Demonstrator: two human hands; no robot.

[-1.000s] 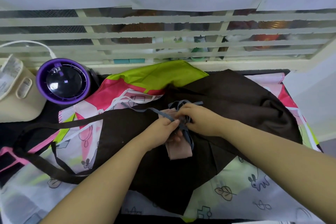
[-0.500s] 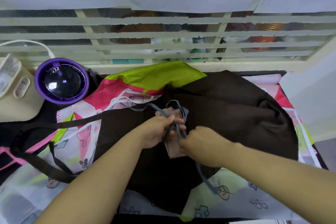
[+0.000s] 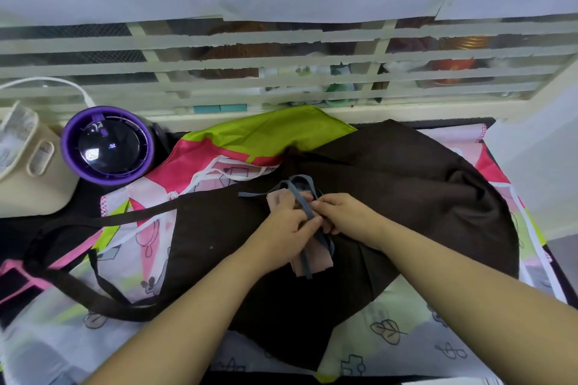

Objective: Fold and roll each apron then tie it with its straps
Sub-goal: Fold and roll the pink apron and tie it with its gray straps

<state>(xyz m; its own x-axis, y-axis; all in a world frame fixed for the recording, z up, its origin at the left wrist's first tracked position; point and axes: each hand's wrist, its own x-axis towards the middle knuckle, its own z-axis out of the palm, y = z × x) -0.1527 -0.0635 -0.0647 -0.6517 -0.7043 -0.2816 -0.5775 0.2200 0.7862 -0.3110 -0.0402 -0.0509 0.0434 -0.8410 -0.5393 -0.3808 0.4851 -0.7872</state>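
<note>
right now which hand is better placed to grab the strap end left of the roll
Left, probably: the strap end lies just beyond the left hand; the right hand would have to reach across it.

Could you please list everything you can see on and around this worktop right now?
Rolled apron: one, pale pink, centre, on the brown apron.
Grey straps: count unclear, grey-blue, looped round the rolled apron.
Brown apron: one, dark brown, spread across the middle.
Patterned cloth: count unclear, green, pink, white, beneath the brown apron.
Round device: one, purple and black, left.
Beige appliance: one, left edge.
Window grille: one, cream, behind.
Left hand, right hand: two, both holding the grey straps.
</note>
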